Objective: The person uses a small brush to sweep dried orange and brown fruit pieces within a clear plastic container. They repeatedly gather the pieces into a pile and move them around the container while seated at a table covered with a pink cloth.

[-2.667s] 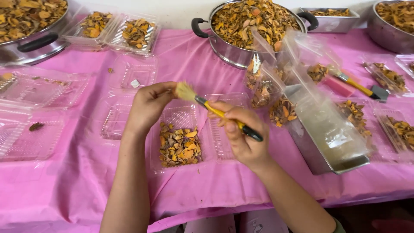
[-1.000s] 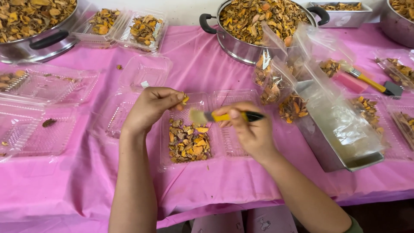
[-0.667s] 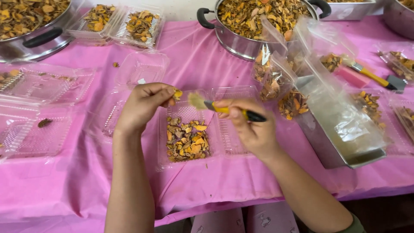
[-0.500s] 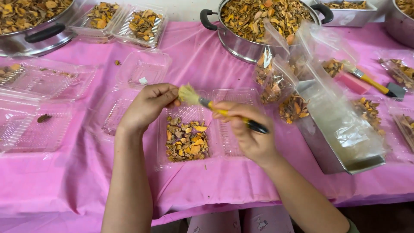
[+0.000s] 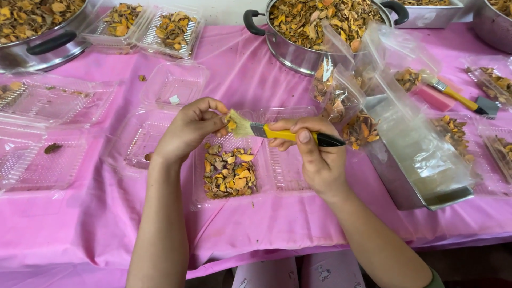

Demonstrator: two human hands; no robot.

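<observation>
My left hand (image 5: 188, 129) pinches a small orange dried slice (image 5: 231, 125) between fingertips, held above an open clear plastic clamshell tray (image 5: 277, 165). My right hand (image 5: 314, 154) grips a paintbrush (image 5: 277, 132) with a yellow and black handle; its pale bristles touch the slice. Below both hands, the tray's left half holds a pile of dried orange and brown slices (image 5: 229, 173). The tray's right half has nothing in it.
A steel pot (image 5: 314, 24) of dried slices stands at the back centre, another pot (image 5: 37, 26) at the back left. Clear plastic trays (image 5: 32, 160) lie to the left on the pink cloth (image 5: 266, 224). A steel tin with plastic bags (image 5: 421, 154) sits right, by a second brush (image 5: 461, 98).
The hands lifted from the tray. The left hand took up a slice, and the brush has been moving back and forth against it.
</observation>
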